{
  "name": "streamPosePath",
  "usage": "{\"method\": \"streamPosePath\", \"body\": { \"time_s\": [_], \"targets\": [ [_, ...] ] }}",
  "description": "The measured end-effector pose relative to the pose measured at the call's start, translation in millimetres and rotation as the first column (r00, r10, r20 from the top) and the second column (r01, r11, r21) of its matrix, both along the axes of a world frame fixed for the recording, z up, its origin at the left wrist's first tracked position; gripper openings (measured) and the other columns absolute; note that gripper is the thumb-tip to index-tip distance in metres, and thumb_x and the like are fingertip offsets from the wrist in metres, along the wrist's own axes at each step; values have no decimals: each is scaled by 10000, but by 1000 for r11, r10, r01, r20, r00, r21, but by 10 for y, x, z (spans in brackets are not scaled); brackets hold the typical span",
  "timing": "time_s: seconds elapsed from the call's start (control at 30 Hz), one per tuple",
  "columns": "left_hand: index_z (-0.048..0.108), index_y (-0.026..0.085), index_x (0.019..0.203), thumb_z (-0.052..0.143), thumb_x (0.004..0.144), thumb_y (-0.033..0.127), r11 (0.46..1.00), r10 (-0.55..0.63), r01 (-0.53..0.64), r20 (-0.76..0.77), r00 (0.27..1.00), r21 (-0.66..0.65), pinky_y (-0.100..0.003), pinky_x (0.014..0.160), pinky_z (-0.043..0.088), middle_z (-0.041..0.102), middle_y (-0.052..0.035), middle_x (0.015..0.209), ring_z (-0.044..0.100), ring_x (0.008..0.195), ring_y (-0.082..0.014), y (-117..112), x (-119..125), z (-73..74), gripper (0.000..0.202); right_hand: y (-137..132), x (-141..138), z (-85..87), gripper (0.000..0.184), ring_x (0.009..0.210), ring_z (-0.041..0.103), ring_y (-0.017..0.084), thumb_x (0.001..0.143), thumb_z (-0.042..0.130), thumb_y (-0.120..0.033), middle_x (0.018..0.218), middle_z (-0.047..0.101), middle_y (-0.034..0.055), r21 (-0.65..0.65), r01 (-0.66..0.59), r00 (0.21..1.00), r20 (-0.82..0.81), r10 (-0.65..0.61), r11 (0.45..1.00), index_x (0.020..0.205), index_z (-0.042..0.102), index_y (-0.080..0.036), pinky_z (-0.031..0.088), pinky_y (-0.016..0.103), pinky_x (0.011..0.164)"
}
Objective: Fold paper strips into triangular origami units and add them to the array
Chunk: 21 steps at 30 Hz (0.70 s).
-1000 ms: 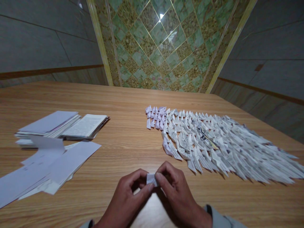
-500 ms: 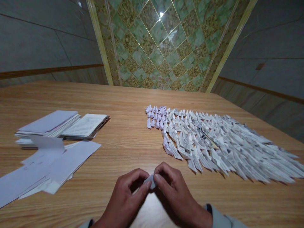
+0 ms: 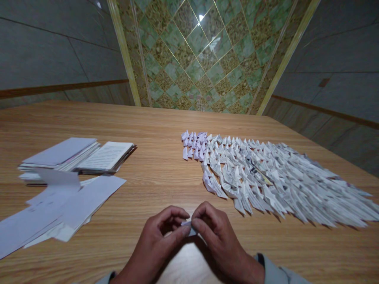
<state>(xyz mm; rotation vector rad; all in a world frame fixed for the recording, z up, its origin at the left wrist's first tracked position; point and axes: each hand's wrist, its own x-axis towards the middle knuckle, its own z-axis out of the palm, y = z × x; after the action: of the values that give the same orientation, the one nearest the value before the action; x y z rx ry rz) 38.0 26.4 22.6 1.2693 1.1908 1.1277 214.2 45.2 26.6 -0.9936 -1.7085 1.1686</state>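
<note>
At the front middle of the table, a small folded piece of pale paper (image 3: 193,232) is held between my two hands, mostly covered by the fingers. My right hand (image 3: 217,236) pinches its right side with thumb and forefinger. On the other side, the thumb of my left hand (image 3: 161,238) presses against the paper, while the left forefinger is raised slightly off it. Beyond my right hand lie rows of small folded paper pieces (image 3: 237,169) with pointed tips, pale lilac at the left end and printed white or grey elsewhere.
Loose paper sheets (image 3: 91,197) lie spread at the left of the wooden table (image 3: 154,189). Behind them are a stack of papers (image 3: 59,152) and a printed pile (image 3: 106,156). A tiled wall (image 3: 201,59) rises beyond the table's far edge.
My left forefinger has lifted away from the paper and the left thumb has shifted right across it. The paper now shows less between the fingertips. My right hand has hardly moved.
</note>
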Motion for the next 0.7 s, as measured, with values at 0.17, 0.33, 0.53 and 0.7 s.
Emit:
{"method": "streamPosePath", "body": {
  "time_s": [0.17, 0.33, 0.53, 0.7],
  "targets": [
    [726, 155, 693, 721, 828, 367, 1000, -24, 25, -37, 999, 11, -259, 629, 489, 691, -34, 670, 613, 666, -176, 16, -40, -9, 251, 0, 15, -25, 231, 691, 515, 151, 968, 538, -354, 736, 571, -3, -12, -22, 1000, -22, 22, 1000, 809, 576, -191, 385, 261, 617],
    [692, 165, 676, 677, 876, 352, 994, -26, 45, -176, 984, 101, -252, 627, 458, 658, -23, 667, 597, 657, -164, -10, -36, -1, 274, 14, 11, -4, 184, 710, 523, 159, 935, 567, -297, 747, 572, 5, 76, -37, 996, 80, 30, 996, 788, 593, -189, 371, 271, 635],
    [709, 174, 766, 712, 823, 290, 998, -23, 29, -100, 995, 56, -246, 627, 484, 683, -15, 696, 611, 663, -166, -4, 6, -20, 129, 12, 21, -18, 171, 754, 567, 158, 964, 563, -292, 790, 616, 7, -14, -33, 999, -39, 33, 999, 838, 620, -191, 427, 273, 686],
    [741, 204, 734, 720, 859, 237, 953, 56, 15, -226, 972, 303, -241, 634, 507, 720, -22, 698, 667, 657, -170, -4, -39, 2, 131, 10, 20, 0, 124, 762, 576, 178, 935, 564, -255, 805, 632, 31, 119, -20, 1000, 19, 18, 993, 847, 627, -193, 431, 296, 676]
  ]
}}
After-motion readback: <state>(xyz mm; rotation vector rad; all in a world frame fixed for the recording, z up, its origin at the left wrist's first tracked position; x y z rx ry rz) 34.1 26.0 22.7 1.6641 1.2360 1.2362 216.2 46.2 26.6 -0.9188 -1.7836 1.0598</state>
